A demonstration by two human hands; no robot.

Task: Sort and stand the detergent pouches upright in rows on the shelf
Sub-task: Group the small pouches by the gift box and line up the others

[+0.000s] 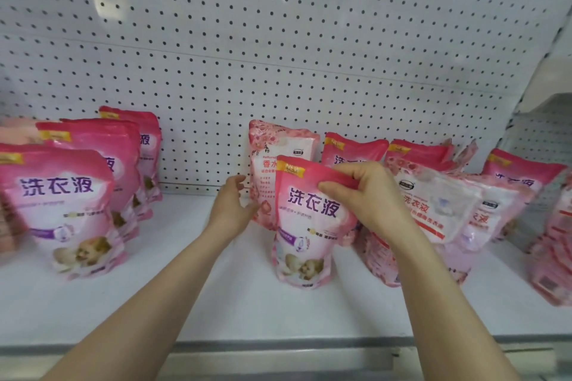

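Note:
A pink detergent pouch (305, 226) with purple lettering stands upright mid-shelf. My right hand (368, 195) pinches its top right edge. My left hand (233, 207) rests against the left side of a pale floral pouch (266, 161) that stands just behind it; its fingers are curled, and whether they grip it I cannot tell. On the left, a row of matching pink pouches (65, 204) stands upright, front to back. To the right, several pink and floral pouches (445, 204) lean and lie in a jumble.
The white shelf (192, 297) has bare room between the left row and the held pouch. A white pegboard wall (278, 56) closes the back. The shelf's grey front edge (278, 346) runs along the bottom. More pouches (554, 260) crowd the far right.

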